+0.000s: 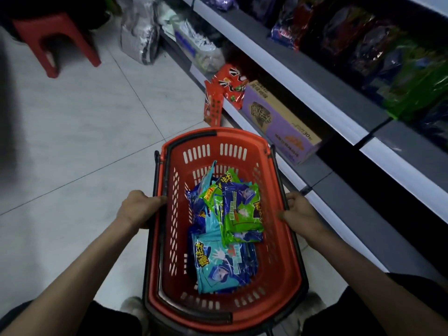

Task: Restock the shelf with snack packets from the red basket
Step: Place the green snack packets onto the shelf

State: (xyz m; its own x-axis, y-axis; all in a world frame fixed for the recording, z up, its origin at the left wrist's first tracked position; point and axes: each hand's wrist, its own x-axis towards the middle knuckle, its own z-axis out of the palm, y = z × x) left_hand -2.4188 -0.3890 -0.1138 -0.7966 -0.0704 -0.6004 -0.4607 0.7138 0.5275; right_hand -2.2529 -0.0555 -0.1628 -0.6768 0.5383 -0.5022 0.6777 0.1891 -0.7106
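Note:
A red basket (282,267) with black handles is held in front of me above the tiled floor. Several snack packets lie inside it: green and blue ones (238,207) on top, light-blue ones (223,265) nearer me. My left hand (139,207) grips the basket's left rim and handle. My right hand (299,210) grips the right rim and handle. The shelf (322,93) runs along the right side, with dark, purple and green packets on its upper level.
A purple carton (278,120) and orange-red packets (229,86) sit on the low shelf just beyond the basket. A red plastic stool (55,37) stands at far left. Wrapped bags (140,32) lean by the shelf's far end. My shoes (132,307) show below the basket.

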